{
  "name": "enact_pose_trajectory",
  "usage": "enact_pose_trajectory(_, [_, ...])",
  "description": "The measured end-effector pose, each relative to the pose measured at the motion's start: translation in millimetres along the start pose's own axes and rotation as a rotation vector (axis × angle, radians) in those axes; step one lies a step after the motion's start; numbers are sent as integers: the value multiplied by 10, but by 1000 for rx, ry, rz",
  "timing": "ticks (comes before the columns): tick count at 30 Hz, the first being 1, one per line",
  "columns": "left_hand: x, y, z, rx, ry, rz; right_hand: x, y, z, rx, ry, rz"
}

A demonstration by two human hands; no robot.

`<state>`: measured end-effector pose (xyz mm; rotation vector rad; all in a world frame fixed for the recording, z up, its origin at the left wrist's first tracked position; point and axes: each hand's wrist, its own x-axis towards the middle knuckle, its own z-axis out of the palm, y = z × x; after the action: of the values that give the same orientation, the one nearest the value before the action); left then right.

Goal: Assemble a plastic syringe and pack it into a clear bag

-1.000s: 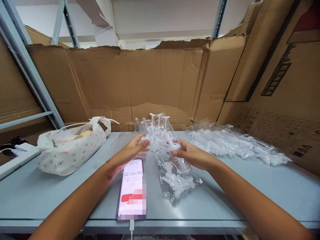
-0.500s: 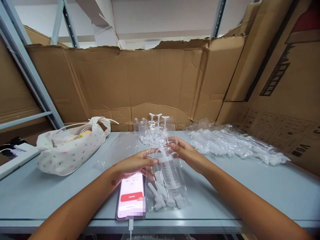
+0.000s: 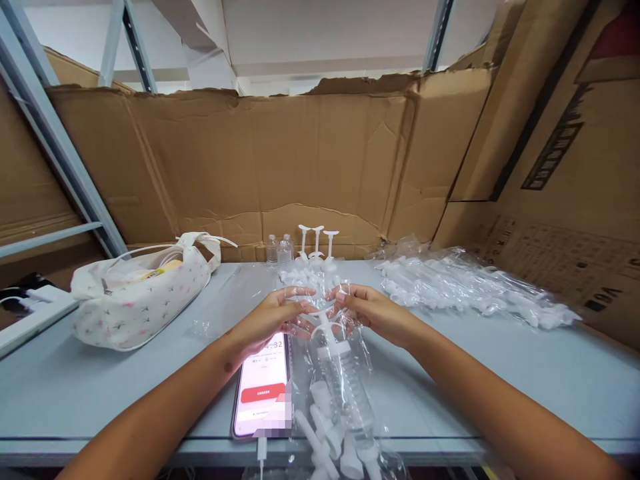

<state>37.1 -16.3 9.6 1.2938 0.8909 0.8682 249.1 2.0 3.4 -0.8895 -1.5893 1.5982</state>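
Between my two hands is a clear plastic bag [image 3: 367,393] with a clear, marked barrel [image 3: 347,380] inside, its white collar and white plunger pointing up toward my fingers. Several white nozzle-like parts [image 3: 325,427] lie at the bottom of the bag, which reaches over the table's front edge. My left hand [image 3: 280,313] pinches the bag's upper left side between thumb and fingers. On the upper right side, my right hand [image 3: 363,307] is closed on the bag's film too. A lit phone [image 3: 261,393] with a cable lies under my left wrist.
Behind my hands stand white T-handled plungers [image 3: 317,240] among white parts, beside small clear bottles [image 3: 285,250]. Filled clear bags [image 3: 465,283] are piled at right. A floral cloth bag [image 3: 143,300] and a power strip [image 3: 35,317] sit left. Cardboard walls [image 3: 280,160] enclose the table [image 3: 165,393].
The bag with the barrel and white parts has moved down and toward me, past the table's front edge. My right hand has lowered slightly; my left hand has risen a little.
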Motion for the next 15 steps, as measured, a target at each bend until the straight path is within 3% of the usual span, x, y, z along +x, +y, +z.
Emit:
enact_pose_trajectory(8, [-40,16,24,-8,-36,-29,32,4,-42,30,108,-97])
enact_pose_trajectory(15, [-63,-48,54,-35,-211,-123,30,9,-50,19,101,-66])
